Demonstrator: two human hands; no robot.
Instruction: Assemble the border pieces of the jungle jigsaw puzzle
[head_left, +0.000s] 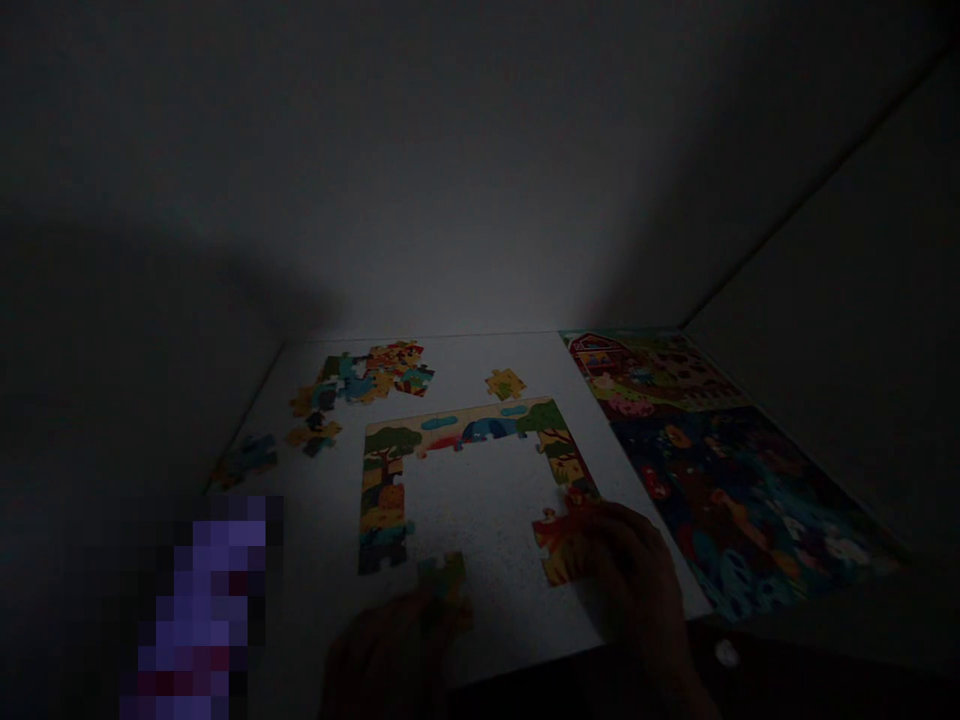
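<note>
A partly joined jigsaw border (386,440) with trees and clouds lies on the white tabletop. My right hand (637,565) is at its lower right side, fingers curled over a red and orange jigsaw piece (559,550) that touches or nearly touches the border's right column. Lower down and to the left, my left hand (386,640) has its fingers closed on a green and yellow jigsaw piece (446,575), near the table's front edge. Dim light hides most of the left fingers. A single loose yellow piece (505,384) lies above the border.
Several loose pieces (360,380) are heaped at the back left, with more (255,455) trailing toward the left edge. On the right lie a farm picture (645,370) and a dark blue picture (742,510). A pale wall (450,200) rises behind the table.
</note>
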